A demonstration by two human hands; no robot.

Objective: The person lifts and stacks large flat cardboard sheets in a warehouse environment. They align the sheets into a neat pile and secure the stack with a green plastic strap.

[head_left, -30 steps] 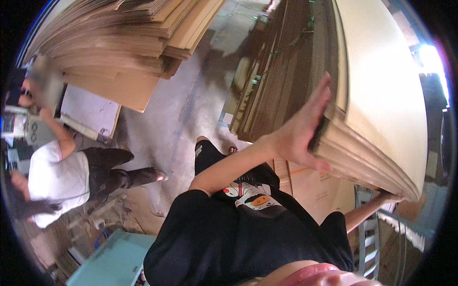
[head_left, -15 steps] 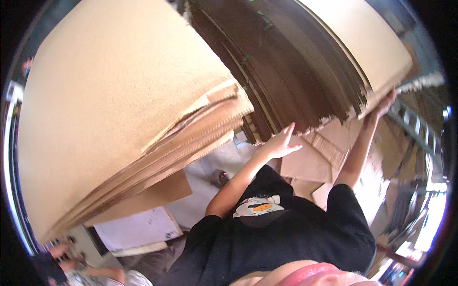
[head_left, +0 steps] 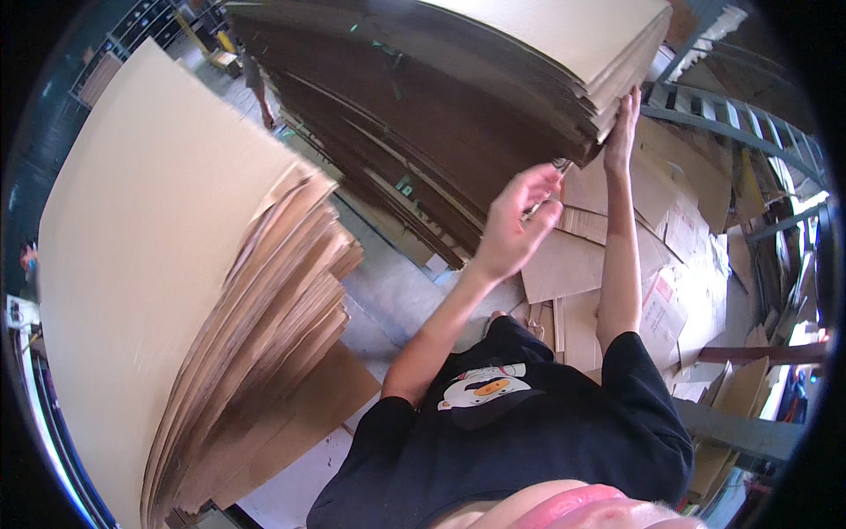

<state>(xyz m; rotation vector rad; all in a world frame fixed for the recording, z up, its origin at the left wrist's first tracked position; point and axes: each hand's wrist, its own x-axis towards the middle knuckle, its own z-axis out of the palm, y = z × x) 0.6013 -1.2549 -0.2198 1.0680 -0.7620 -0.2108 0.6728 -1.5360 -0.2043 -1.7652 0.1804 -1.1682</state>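
Observation:
A tall stack of brown cardboard sheets [head_left: 493, 132] stands ahead of me, its dark side facing me and its top light tan. My right hand [head_left: 623, 132] lies against the layered sheet edges at the stack's right corner, fingers stretched upward along them. Close to the stack's lower edge is my left hand [head_left: 520, 220], fingers loosely curled and thumb apart, with nothing visible in it. Whether its fingertips touch the sheets I cannot tell. On my left rises another stack of tan cardboard sheets [head_left: 167, 220], its uneven edges toward me.
Flattened cardboard pieces [head_left: 674, 273] cover the floor at right. Beyond them leans a metal ladder [head_left: 740, 132]. Grey floor [head_left: 379, 264] runs between the two stacks. Part of another person [head_left: 257, 88] shows behind the far stack. A beam [head_left: 749, 432] crosses the lower right.
My view has shifted, so both stacks sit differently and more floor shows between them. My right hand stays at the stack's corner. My left hand's fingers, stretched before, are now more curled.

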